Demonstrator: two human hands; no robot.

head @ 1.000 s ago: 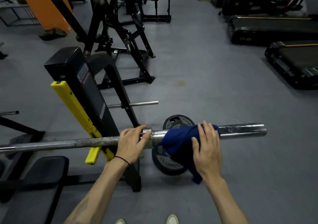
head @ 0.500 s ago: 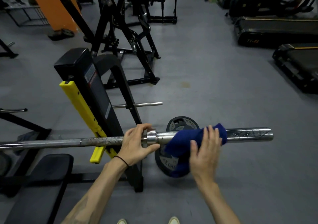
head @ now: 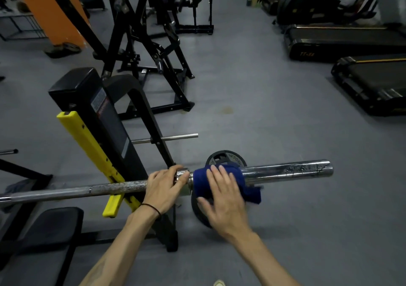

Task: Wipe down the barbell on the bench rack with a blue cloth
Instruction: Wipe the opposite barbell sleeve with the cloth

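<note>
A steel barbell [head: 290,169] lies across the black bench rack [head: 114,132], its thick right sleeve sticking out over the floor. A dark blue cloth [head: 248,189] is draped round the inner part of that sleeve, next to the collar. My right hand [head: 224,200] lies on top of the cloth with fingers spread and nearly straight, pressing it against the sleeve. My left hand [head: 164,187] grips the bar just left of the collar, fingers curled over it. The bar's left half runs off the frame's left edge.
A yellow guard [head: 87,147] runs down the rack upright. A black weight plate [head: 226,158] stands on the floor behind the cloth. A bench pad [head: 41,239] is at lower left. Black machines stand behind the rack, treadmills [head: 371,83] at right. Grey floor lies between.
My right hand and the cloth slid left along the sleeve toward the collar, and the cloth now wraps the bar more tightly. My left hand kept its hold near the collar.
</note>
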